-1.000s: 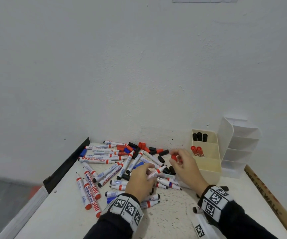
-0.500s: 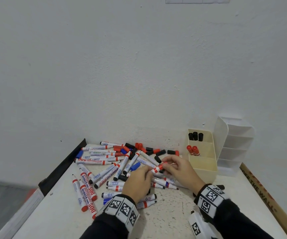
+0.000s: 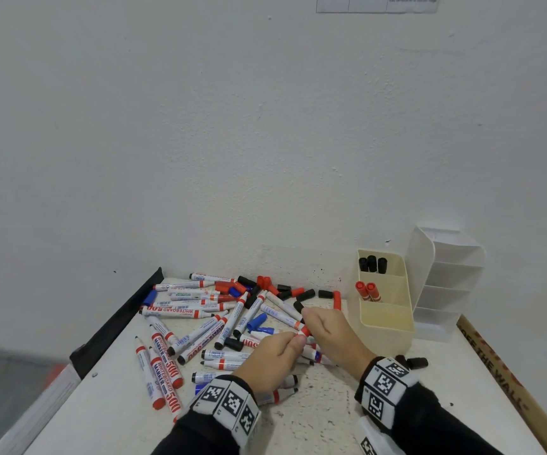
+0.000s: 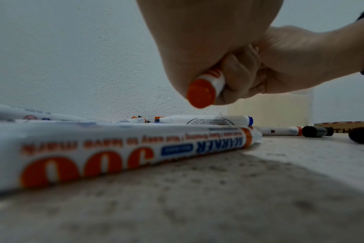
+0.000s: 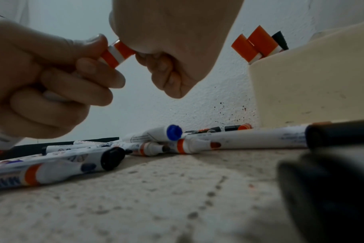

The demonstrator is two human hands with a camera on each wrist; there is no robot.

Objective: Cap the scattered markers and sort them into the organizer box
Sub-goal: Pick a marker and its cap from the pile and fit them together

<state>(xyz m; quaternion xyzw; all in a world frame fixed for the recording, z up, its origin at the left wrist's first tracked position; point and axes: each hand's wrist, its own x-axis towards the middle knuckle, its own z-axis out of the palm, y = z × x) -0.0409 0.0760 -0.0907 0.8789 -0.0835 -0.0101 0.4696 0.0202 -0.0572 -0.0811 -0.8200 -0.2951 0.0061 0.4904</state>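
Observation:
Both hands meet over the marker pile [image 3: 206, 323] on the white table [image 3: 324, 421]. My left hand [image 3: 290, 343] grips the barrel of a red whiteboard marker [image 3: 304, 331]. My right hand [image 3: 313, 321] holds the red cap [image 5: 124, 48] seated on that marker's tip. In the left wrist view the marker's red butt end [image 4: 202, 93] pokes out under my left hand [image 4: 197, 49]. The cream organizer box [image 3: 385, 326] stands right of the hands, holding three black-capped markers [image 3: 372, 264] in the far slot and two red ones [image 3: 369, 290] in the middle slot.
Loose black and red caps [image 3: 305, 294] lie by the wall behind the pile, and black caps [image 3: 416, 362] sit near my right wrist. A white tiered organizer [image 3: 446, 290] stands behind the cream box. A cardboard strip [image 3: 508, 382] runs along the table's right edge.
A second ago my right hand held the red cap apart from the marker, near the box. It has since brought the cap onto the tip of the marker held by my left hand.

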